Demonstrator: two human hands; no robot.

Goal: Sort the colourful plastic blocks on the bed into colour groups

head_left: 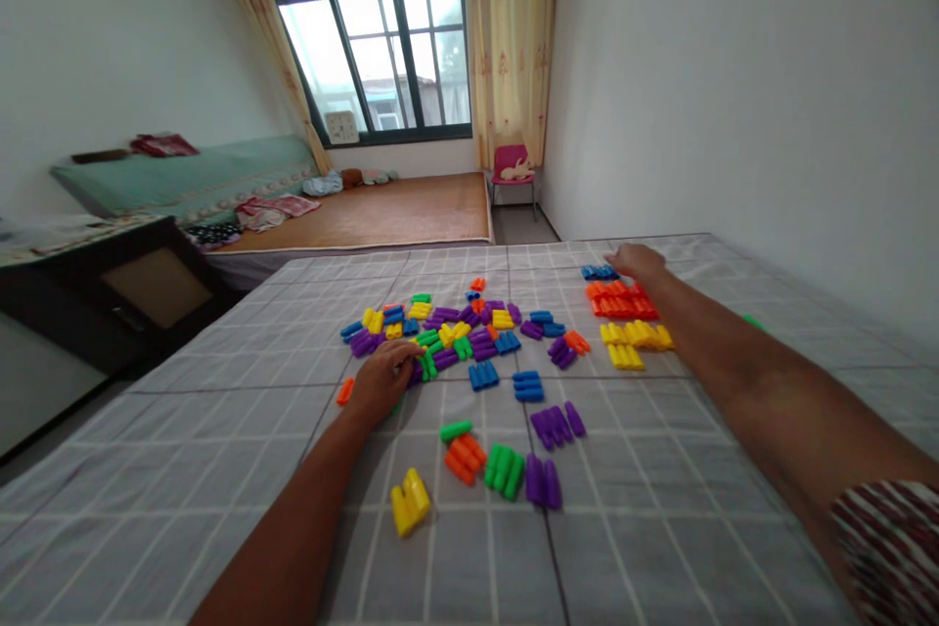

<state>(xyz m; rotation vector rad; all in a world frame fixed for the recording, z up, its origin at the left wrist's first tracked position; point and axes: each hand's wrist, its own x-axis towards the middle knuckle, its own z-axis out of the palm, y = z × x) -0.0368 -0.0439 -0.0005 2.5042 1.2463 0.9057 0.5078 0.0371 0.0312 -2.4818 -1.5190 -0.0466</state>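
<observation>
My left hand (385, 374) reaches to the near left edge of a loose pile of coloured plastic building pieces. Its fingers are curled down beside green pieces (426, 365) and purple pieces (444, 358); what they hold, if anything, is hidden. Far to the right, my right hand (640, 261) is closed, its fingertips on the end of a row of blue building pieces (598, 272). In front of that row lie orange pieces (616, 301) grouped together, then yellow pieces (625, 357), partly covered by my right forearm.
Nearer me on the checked cloth (242, 469) lie yellow pieces (410, 502), orange pieces (465, 459), a green group (504, 470) and purple pieces (543, 482). Beyond stand a bed (411, 205) and a pink chair (510, 158). A dark cabinet (110, 284) is at left.
</observation>
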